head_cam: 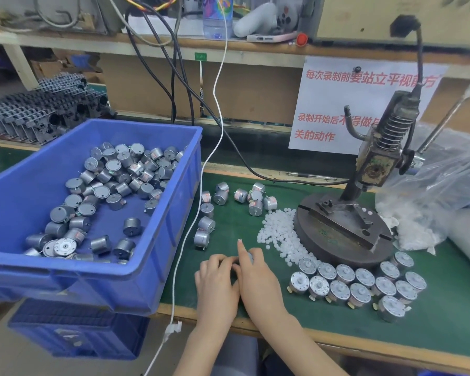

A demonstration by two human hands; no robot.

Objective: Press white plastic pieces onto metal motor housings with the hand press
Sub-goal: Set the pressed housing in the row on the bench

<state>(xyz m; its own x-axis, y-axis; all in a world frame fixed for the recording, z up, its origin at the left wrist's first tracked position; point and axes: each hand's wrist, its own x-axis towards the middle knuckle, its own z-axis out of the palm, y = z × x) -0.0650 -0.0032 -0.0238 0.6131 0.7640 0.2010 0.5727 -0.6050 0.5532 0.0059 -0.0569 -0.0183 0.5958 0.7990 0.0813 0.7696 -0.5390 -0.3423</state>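
Green matting covers the bench [228, 232], below a wooden shelf [255, 51] hung with cables. A blue crate [174, 207] of motor housings [114, 180] overhangs the bench's left edge. The hand press [345, 226] stands to the right, white plastic pieces [278, 232] heaped against its base. The right hand [258, 283] has its grip curled on one mostly hidden housing [249, 257]. Whether the left hand [217, 278], its grip also curled, holds anything cannot be told.

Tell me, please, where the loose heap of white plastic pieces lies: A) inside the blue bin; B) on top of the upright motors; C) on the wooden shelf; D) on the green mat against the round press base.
D: the white plastic pieces lie on the green mat, curving along the hand press's round base.
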